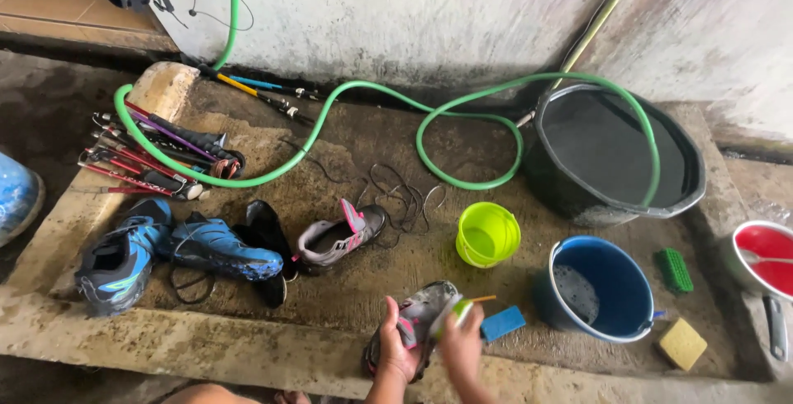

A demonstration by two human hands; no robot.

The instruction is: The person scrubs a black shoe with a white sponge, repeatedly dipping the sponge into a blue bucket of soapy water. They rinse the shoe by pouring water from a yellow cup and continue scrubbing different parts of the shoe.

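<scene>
At the far left of the concrete slab (248, 334) you see a bundle of folded trekking poles (149, 160), red, purple and black. Near them, on the left side, two blue shoes (169, 254) lie side by side, and black insoles (268, 243) lie just to the right of them. A green hose (372, 94) runs over the far part of the slab and makes loops. A grey and pink shoe (340, 236) lies on its side more to the middle, with dark laces (405, 197) loose beside it on the far right.

At the near edge in the middle, your left hand (395, 346) grasps a second grey and pink shoe (421, 315) from its left side and keeps it tilted on the slab. Your right hand (461, 344) is closed around a small brush (456, 311) with a light green head, and the brush touches the shoe; this hand is a little blurred. A blue sponge (502, 322) lies just right of the hand.

Further right stands a small lime green bucket (487, 234), then a blue bucket (601, 287) with some water in it. Behind them, at the far right, a big black tub (615, 152) holds water, and the hose goes over its rim. A green scrub brush (674, 270) and a yellow sponge (682, 343) lie right of the blue bucket. At the right edge there is a red pan (764, 251).
</scene>
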